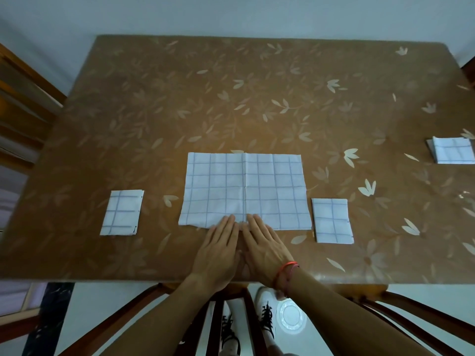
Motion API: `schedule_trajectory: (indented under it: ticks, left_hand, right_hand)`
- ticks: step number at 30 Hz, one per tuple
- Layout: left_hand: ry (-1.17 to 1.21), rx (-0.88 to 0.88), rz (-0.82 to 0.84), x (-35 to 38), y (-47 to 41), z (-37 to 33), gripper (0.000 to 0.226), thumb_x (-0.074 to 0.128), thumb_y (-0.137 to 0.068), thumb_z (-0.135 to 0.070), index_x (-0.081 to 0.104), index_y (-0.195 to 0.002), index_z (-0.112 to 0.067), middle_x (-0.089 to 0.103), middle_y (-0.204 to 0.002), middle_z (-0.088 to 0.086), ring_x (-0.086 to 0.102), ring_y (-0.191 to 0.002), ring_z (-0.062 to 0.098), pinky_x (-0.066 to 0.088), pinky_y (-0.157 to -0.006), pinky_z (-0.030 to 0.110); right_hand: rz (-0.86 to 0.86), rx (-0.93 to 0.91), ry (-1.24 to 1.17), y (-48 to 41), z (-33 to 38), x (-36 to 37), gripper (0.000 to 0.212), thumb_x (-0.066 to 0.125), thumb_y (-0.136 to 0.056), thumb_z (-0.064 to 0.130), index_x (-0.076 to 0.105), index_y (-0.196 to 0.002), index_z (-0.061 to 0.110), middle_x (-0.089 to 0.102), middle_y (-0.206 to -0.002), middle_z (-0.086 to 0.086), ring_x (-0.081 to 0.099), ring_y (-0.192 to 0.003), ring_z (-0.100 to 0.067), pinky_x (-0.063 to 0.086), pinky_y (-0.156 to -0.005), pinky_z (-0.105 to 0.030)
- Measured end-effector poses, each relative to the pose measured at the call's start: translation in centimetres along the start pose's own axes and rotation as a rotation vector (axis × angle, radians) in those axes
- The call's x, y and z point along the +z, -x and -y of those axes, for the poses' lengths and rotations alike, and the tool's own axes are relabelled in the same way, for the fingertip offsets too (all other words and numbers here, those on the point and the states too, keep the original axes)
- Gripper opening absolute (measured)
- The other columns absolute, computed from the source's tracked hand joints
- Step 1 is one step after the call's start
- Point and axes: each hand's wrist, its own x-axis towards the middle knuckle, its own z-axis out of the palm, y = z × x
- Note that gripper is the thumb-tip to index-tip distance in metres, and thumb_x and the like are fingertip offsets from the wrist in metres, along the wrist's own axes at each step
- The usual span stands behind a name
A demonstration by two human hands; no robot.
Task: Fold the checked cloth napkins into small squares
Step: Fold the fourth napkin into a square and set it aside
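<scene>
A white napkin with thin blue checks lies spread flat as a wide rectangle in the middle of the table, a crease running down its centre. My left hand and my right hand lie side by side, fingers straight, fingertips pressing the napkin's near edge at the crease. A folded napkin rests to the left. Another folded napkin rests just right of the spread one. A small stack of folded napkins sits at the far right edge.
The table wears a brown cloth with pale leaf prints under a glossy cover. Wooden chairs stand at the left and below the near edge. My feet in white shoes show under the table.
</scene>
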Motion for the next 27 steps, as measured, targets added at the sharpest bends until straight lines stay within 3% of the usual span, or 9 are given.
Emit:
schedule_trajectory:
  ticks: [7,15,20,24,27]
  left_hand:
    - [-0.009,-0.104,0.053,0.0,1.1,1.9,0.064,0.03,-0.095,-0.039,0.042,-0.142,0.002,0.037,-0.151,0.018,0.032,-0.142,0.028,0.037,-0.111,0.047]
    - [-0.044,-0.282,0.085,-0.5,3.3,5.0,0.067,0.025,-0.097,-0.049,0.043,-0.143,-0.003,0.035,-0.153,0.017,0.03,-0.143,0.031,0.034,-0.111,0.048]
    - [-0.043,-0.352,0.115,-0.9,4.1,5.8,0.074,0.018,-0.094,-0.049,0.044,-0.14,0.002,0.036,-0.151,0.02,0.034,-0.141,0.031,0.032,-0.111,0.047]
    - [-0.015,-0.259,0.05,-1.5,3.1,4.6,0.069,0.023,-0.097,-0.048,0.046,-0.139,0.001,0.038,-0.15,0.021,0.032,-0.142,0.033,0.03,-0.112,0.048]
    - [0.012,-0.138,0.056,-1.4,1.9,2.9,0.065,0.021,-0.097,-0.046,0.039,-0.146,-0.008,0.025,-0.157,0.019,0.019,-0.146,0.034,0.019,-0.116,0.047]
  right_hand:
    - [0.03,-0.005,0.045,0.5,0.1,0.9,0.067,0.029,-0.085,0.047,0.044,-0.137,0.008,0.037,-0.148,-0.018,0.035,-0.138,-0.035,0.041,-0.105,-0.047]
    - [0.071,0.032,0.094,0.6,0.6,0.9,0.069,0.037,-0.079,0.05,0.049,-0.134,0.01,0.048,-0.14,-0.017,0.047,-0.13,-0.035,0.046,-0.098,-0.046]
    - [0.052,0.026,0.082,0.7,1.0,0.8,0.069,0.048,-0.08,0.045,0.042,-0.138,0.009,0.043,-0.144,-0.018,0.042,-0.133,-0.036,0.041,-0.103,-0.048]
    - [0.032,0.019,0.064,0.4,1.4,0.4,0.068,0.035,-0.085,0.044,0.037,-0.141,0.006,0.035,-0.149,-0.018,0.033,-0.138,-0.035,0.036,-0.106,-0.048]
    - [0.052,-0.014,0.034,-0.1,2.0,0.6,0.069,0.03,-0.087,0.045,0.034,-0.143,0.004,0.029,-0.152,-0.018,0.026,-0.142,-0.033,0.035,-0.109,-0.049]
